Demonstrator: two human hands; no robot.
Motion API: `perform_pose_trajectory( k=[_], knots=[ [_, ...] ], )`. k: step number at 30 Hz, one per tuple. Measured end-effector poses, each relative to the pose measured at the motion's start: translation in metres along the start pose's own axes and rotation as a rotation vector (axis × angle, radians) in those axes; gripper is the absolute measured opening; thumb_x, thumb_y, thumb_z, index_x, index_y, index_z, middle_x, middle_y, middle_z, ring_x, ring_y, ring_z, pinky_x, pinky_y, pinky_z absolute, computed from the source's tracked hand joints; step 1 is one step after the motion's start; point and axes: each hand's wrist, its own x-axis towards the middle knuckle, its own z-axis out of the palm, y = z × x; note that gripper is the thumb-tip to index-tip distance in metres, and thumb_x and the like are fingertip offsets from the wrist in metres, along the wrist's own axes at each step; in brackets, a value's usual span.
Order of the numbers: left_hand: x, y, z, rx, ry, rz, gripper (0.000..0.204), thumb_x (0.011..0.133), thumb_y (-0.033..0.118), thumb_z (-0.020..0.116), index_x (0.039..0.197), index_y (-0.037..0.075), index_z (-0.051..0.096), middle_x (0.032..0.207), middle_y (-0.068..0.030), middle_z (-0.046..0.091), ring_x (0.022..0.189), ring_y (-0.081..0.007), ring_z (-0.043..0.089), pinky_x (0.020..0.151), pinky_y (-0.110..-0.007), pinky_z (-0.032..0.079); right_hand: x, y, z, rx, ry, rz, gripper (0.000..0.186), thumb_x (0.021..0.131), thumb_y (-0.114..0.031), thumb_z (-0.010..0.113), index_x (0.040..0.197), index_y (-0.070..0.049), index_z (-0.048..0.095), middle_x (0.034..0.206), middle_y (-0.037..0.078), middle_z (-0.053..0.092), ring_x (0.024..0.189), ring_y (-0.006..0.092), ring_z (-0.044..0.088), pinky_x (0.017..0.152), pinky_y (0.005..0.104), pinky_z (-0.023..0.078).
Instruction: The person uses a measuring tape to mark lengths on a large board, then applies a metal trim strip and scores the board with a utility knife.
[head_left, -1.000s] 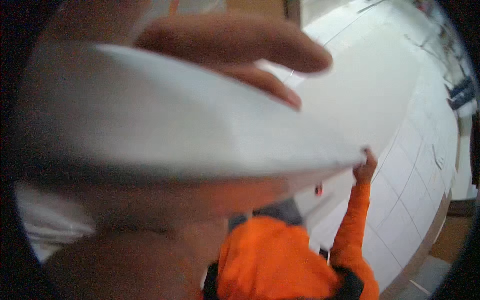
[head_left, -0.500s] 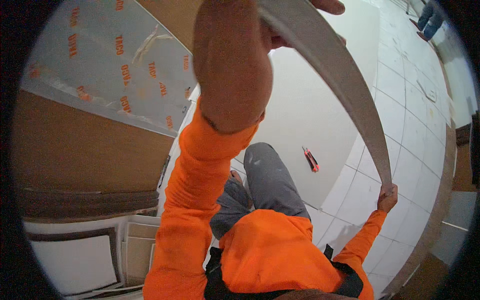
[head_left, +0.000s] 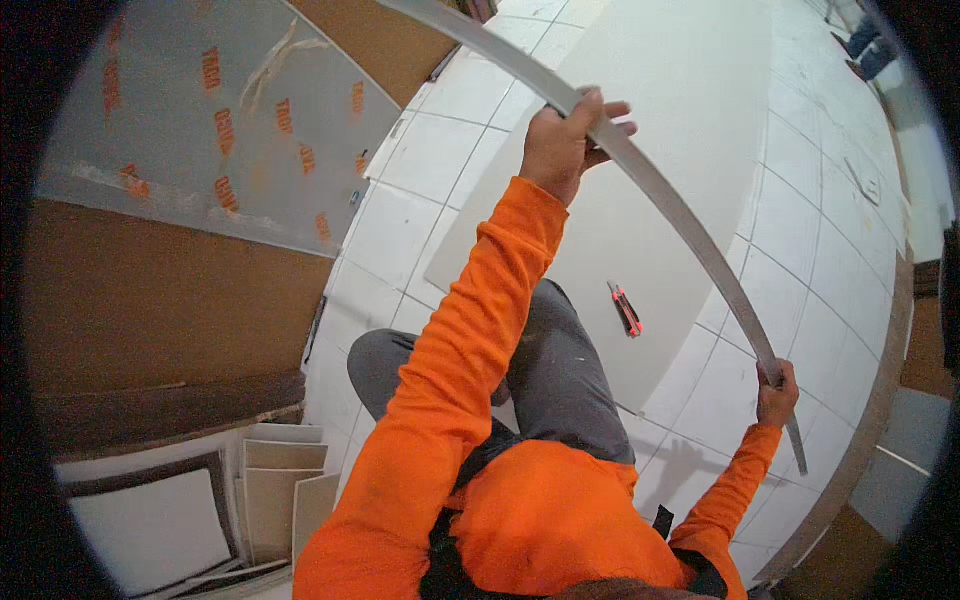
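A long, narrow grey bar runs slantwise above the floor, from the upper left down to the right; its bend may come partly from the lens. My left hand grips it at the upper part, thumb across it and some fingertips sticking out on the far side. Near its lower end my right hand is closed round it, and a short piece of the bar pokes out below that fist. Under the bar lies a large pale flat sheet on the floor. A red and black utility knife rests on that sheet.
White floor tiles surround the sheet. At left stand a film-covered grey panel, a brown board and several leaning offcuts. Another person's legs show at the far right. A wall edge borders the right side.
My left hand and arm have come down and away from the camera, still on the bar. The bar sits lower, and its end now shows past my right hand. My left knee has swung outward.
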Motion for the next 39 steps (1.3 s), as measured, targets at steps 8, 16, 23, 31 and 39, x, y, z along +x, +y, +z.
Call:
perform_pose_trajectory(
  k=[8,16,23,31,39],
  knots=[
    [0.006,-0.212,-0.182,-0.054,0.227,-0.578,0.026,0.103,0.025,0.058,0.111,0.0,0.058,0.11,-0.0139,0.065,0.095,-0.0262,0.067,0.087,-0.044,0.062,-0.013,0.005,0.116,0.056,-0.48,0.165,0.032,0.079,-0.008,0.082,0.102,-0.003,0.06,0.083,0.004,0.062,0.078,0.0131,0.058,0.072,0.0293,0.049],
    [0.003,-0.322,-0.242,-0.041,0.383,-0.777,0.034,0.1,0.026,0.063,0.123,0.002,0.058,0.109,-0.0108,0.065,0.093,-0.0217,0.067,0.068,-0.035,0.059,-0.01,0.097,0.221,-0.095,-0.306,0.075,0.044,0.065,-0.012,0.089,0.104,-0.007,0.07,0.098,0.012,0.067,0.092,0.029,0.065,0.084,0.0385,0.053],
    [-0.013,-0.338,-0.251,1.279,0.435,-0.244,0.071,0.091,0.024,0.072,0.151,0.004,0.04,0.151,-0.0234,0.042,0.134,-0.0372,0.047,0.111,-0.047,0.041,-0.006,0.103,0.244,-0.477,-0.144,-0.135,0.044,0.075,-0.026,0.087,0.113,-0.01,0.07,0.119,0.018,0.065,0.115,0.0357,0.06,0.102,0.0423,0.047],
    [0.01,-0.338,-0.284,1.424,0.408,-0.189,0.095,0.093,0.052,0.062,0.162,0.008,0.014,0.166,-0.0264,0.012,0.155,-0.0404,0.009,0.125,-0.05,0.012,-0.057,0.127,0.285,-0.19,0.423,0.791,0.092,0.085,-0.057,0.076,0.138,0.011,0.046,0.137,0.027,0.053,0.131,0.0385,0.051,0.11,0.0451,0.041],
    [0.037,-0.344,-0.287,1.607,0.405,-0.225,0.101,0.089,0.068,0.059,0.162,0.011,0.018,0.167,-0.0214,0.014,0.156,-0.0348,0.007,0.126,-0.047,0.009,-0.008,0.074,0.324,-0.276,0.594,0.915,0.106,0.083,-0.075,0.063,0.143,0.01,0.043,0.144,0.03,0.049,0.135,0.0432,0.047,0.116,0.0471,0.035]
  ],
)
